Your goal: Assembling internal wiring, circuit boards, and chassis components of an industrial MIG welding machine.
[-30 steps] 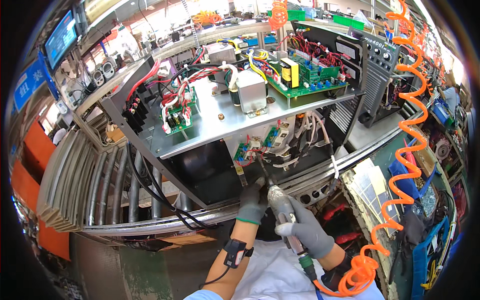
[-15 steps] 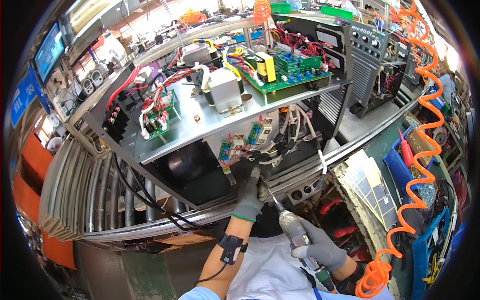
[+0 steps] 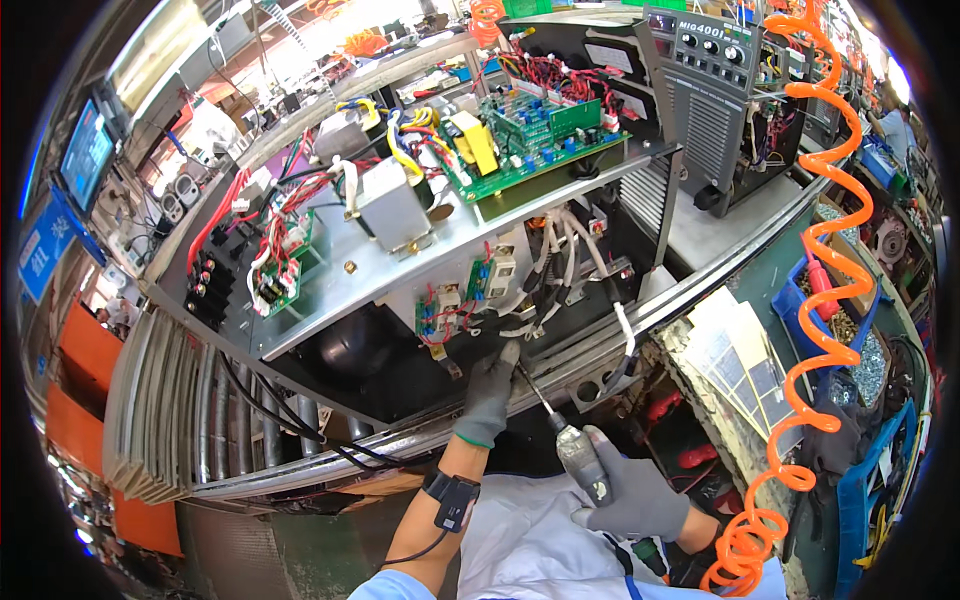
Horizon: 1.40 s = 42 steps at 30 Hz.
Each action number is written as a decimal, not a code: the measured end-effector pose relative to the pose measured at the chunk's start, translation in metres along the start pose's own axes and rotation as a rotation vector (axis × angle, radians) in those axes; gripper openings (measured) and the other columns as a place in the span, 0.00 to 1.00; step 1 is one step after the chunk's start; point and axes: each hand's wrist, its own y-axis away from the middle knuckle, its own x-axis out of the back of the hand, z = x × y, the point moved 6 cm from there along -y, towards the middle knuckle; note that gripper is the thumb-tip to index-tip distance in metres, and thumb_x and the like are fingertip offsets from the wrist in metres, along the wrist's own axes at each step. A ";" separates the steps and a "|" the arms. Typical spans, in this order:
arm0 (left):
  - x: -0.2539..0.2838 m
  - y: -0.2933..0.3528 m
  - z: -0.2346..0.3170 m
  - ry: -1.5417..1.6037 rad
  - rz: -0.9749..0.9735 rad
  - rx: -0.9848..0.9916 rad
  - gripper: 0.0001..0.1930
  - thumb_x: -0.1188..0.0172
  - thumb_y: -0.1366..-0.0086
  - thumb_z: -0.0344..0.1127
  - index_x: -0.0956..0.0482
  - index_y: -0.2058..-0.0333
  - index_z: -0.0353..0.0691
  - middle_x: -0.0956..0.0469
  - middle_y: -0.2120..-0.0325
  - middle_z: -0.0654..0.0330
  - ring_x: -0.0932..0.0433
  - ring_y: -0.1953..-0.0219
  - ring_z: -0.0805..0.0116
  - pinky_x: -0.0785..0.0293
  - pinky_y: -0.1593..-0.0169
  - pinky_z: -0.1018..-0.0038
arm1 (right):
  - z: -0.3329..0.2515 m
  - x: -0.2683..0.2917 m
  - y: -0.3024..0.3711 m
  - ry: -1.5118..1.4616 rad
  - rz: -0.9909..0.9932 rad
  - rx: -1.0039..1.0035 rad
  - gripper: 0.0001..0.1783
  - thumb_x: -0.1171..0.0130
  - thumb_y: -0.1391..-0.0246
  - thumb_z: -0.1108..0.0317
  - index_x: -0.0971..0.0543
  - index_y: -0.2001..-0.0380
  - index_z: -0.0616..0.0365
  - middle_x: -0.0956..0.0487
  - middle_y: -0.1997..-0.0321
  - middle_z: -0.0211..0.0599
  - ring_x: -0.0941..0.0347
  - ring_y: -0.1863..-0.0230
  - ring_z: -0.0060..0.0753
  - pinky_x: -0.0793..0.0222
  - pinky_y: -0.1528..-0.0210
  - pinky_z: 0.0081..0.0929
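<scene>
My right hand (image 3: 640, 492), in a grey glove, grips a power screwdriver (image 3: 583, 462) with a worn grey body. Its long thin bit points up and left, reaching the lower front edge of an open machine chassis (image 3: 300, 318). Beside the bit's tip, my left hand (image 3: 488, 398), also gloved in grey with a green cuff edge, has its fingers drawn together at the chassis floor. What they hold, if anything, is hidden. Just above it are small green circuit boards (image 3: 488, 278) and pale cables (image 3: 570, 240) with ring ends. A larger green circuit board (image 3: 530, 150) sits on the metal shelf.
The chassis stands on a roller conveyor (image 3: 270, 425) with a metal rail. A coiled orange air hose (image 3: 850, 250) hangs at right. Blue bins of small parts (image 3: 800, 300) and paper sheets (image 3: 735, 355) lie on the right. A second machine (image 3: 705, 110) stands behind.
The whole scene has shifted slightly left. My right hand's fingers have spread along the screwdriver's side, and its body has tilted more upright. My left hand stays at the chassis edge.
</scene>
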 end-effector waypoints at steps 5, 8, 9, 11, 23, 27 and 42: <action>-0.007 0.008 -0.019 0.255 -0.053 0.175 0.22 0.48 0.34 0.52 0.21 0.76 0.38 0.31 0.88 0.67 0.40 0.90 0.81 0.49 0.85 0.81 | 0.024 -0.005 -0.007 -0.537 -0.011 0.145 0.57 0.29 0.68 0.57 0.47 0.37 0.67 0.26 0.58 0.48 0.27 0.58 0.40 0.34 0.54 0.29; 0.002 0.003 -0.031 0.066 0.072 -0.009 0.22 0.49 0.34 0.52 0.22 0.75 0.38 0.33 0.89 0.67 0.41 0.90 0.81 0.50 0.85 0.81 | 0.026 -0.004 -0.004 -0.698 -0.046 0.141 0.53 0.29 0.68 0.59 0.43 0.38 0.66 0.28 0.56 0.44 0.31 0.55 0.33 0.36 0.52 0.26; 0.001 0.009 -0.028 0.072 0.081 0.005 0.22 0.49 0.34 0.52 0.22 0.75 0.38 0.33 0.89 0.67 0.41 0.90 0.81 0.50 0.85 0.81 | 0.026 0.001 -0.001 -0.620 -0.026 0.149 0.52 0.29 0.68 0.60 0.42 0.38 0.66 0.28 0.57 0.42 0.31 0.56 0.33 0.36 0.52 0.27; -0.012 0.013 -0.023 0.106 -0.162 0.201 0.22 0.49 0.34 0.53 0.23 0.72 0.38 0.37 0.92 0.68 0.43 0.91 0.80 0.52 0.86 0.81 | 0.030 0.002 -0.004 -0.538 -0.009 0.153 0.52 0.30 0.67 0.61 0.42 0.39 0.66 0.28 0.59 0.40 0.31 0.57 0.33 0.36 0.52 0.27; -0.046 0.020 -0.039 0.731 -0.221 0.439 0.19 0.52 0.33 0.49 0.24 0.63 0.37 0.39 0.89 0.68 0.46 0.89 0.79 0.51 0.85 0.81 | 0.035 -0.020 0.009 -1.083 0.010 0.064 0.50 0.33 0.68 0.69 0.43 0.37 0.63 0.28 0.69 0.32 0.31 0.74 0.22 0.32 0.73 0.20; -0.054 0.031 -0.061 0.199 -0.318 0.109 0.21 0.43 0.41 0.38 0.29 0.49 0.40 0.32 0.79 0.67 0.37 0.78 0.83 0.40 0.75 0.84 | 0.026 -0.015 0.010 -0.984 0.023 0.178 0.51 0.32 0.67 0.67 0.45 0.37 0.63 0.28 0.69 0.32 0.31 0.72 0.21 0.34 0.72 0.20; -0.030 0.030 -0.035 0.450 0.060 0.043 0.10 0.42 0.41 0.27 0.24 0.60 0.39 0.28 0.77 0.68 0.37 0.79 0.81 0.39 0.75 0.83 | 0.012 -0.013 0.018 -0.856 0.052 0.136 0.52 0.30 0.73 0.67 0.40 0.40 0.63 0.26 0.67 0.33 0.28 0.69 0.22 0.32 0.66 0.20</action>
